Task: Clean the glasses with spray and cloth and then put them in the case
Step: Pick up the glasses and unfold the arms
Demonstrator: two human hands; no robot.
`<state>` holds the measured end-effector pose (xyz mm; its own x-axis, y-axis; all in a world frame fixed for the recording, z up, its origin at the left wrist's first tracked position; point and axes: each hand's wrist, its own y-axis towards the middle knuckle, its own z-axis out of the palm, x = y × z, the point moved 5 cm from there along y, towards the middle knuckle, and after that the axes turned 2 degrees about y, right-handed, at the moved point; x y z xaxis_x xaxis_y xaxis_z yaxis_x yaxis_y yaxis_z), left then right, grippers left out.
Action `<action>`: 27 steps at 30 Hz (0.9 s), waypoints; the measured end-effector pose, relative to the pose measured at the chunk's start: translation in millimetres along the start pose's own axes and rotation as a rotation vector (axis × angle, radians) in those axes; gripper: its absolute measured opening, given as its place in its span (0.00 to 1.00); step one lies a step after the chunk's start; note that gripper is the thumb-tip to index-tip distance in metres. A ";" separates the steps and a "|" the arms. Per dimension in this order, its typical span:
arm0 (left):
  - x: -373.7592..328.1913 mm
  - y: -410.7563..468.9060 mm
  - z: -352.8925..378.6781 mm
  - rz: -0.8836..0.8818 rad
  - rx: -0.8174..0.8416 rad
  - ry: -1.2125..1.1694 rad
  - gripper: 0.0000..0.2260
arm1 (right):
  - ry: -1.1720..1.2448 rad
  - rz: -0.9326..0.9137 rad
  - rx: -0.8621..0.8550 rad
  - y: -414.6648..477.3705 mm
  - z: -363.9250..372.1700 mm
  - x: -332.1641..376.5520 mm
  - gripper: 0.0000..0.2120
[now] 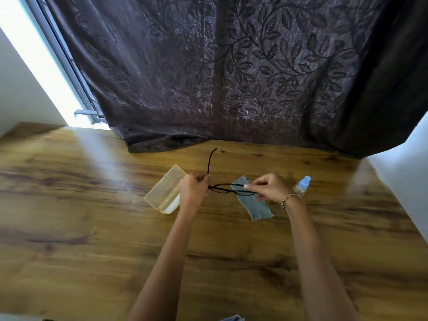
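Note:
Dark-framed glasses (228, 189) hang above the wooden table (92, 228) between both hands. My left hand (193, 189) pinches the frame's left end at the hinge, and that temple arm sticks up and away. My right hand (269, 187) grips the frame's right end. Under the glasses lies a grey-blue cloth (256, 208), flat on the table. A pale yellow translucent case (163, 189) lies open just left of my left hand. A small clear spray bottle with a light blue cap (302, 185) stands behind my right wrist.
A dark leaf-patterned curtain (231, 77) hangs along the table's far edge, its hem resting on the wood. A bright window strip (41, 66) shows at the far left. A white wall (405, 181) borders the table on the right.

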<state>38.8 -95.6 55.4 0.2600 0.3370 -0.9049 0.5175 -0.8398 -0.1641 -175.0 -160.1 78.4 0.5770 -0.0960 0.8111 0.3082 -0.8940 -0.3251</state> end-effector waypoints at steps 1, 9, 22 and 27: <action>0.3 -0.4 -1.1 -0.029 -0.011 -0.061 0.10 | 0.006 -0.005 0.008 -0.3 2.6 2.1 0.12; -1.3 -2.0 -10.3 -0.038 -0.003 -0.190 0.10 | 0.073 -0.016 -0.231 0.1 2.8 7.1 0.11; -39.0 -14.4 -18.3 0.865 0.041 0.562 0.14 | 0.392 0.092 -0.438 -1.3 -20.3 4.8 0.09; -63.3 -27.5 -24.8 1.031 -0.060 0.640 0.12 | 0.439 0.106 -0.452 5.7 -30.1 15.4 0.09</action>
<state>28.4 -83.3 127.0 0.9186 -0.3141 -0.2398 -0.1371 -0.8224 0.5522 -187.0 -179.9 103.7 0.1937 -0.2791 0.9405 -0.1389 -0.9568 -0.2553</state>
